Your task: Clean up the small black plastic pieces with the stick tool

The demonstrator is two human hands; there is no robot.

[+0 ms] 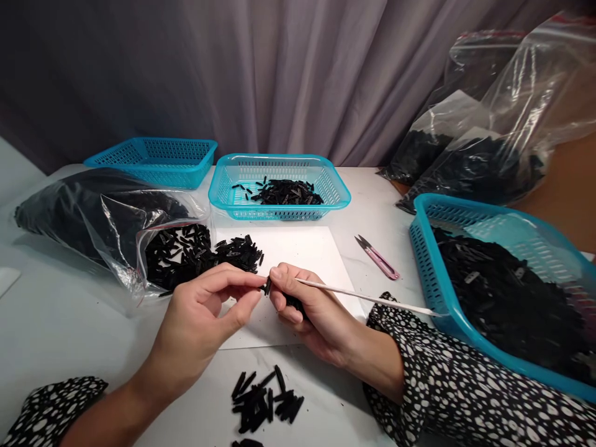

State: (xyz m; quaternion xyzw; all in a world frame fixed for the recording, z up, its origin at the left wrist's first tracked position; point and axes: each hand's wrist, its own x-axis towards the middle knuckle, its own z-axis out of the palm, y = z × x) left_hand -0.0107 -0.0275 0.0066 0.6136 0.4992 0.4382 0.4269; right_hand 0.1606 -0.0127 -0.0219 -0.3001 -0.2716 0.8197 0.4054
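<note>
Over a white sheet [321,245] my two hands meet at the fingertips. My left hand [200,316] is curled, its thumb and index finger closed at the end of a small black strip [267,286]. My right hand [310,307] pinches the same spot and carries a thin white stick [367,298], which slants down to the right. More black strips [295,304] lie under its curled fingers, partly hidden. A loose pile of black strips [239,253] is just behind my left hand. Nearer to me, another group of longer black strips [261,400] lies on the table.
An open plastic bag [112,211] of black strips lies left. Blue baskets stand at back left [153,155], back middle [279,162] and right [421,248]; the latter two hold black strips. Pink thread snips [378,257] lie right of the sheet. Filled zip bags [493,143] stand back right.
</note>
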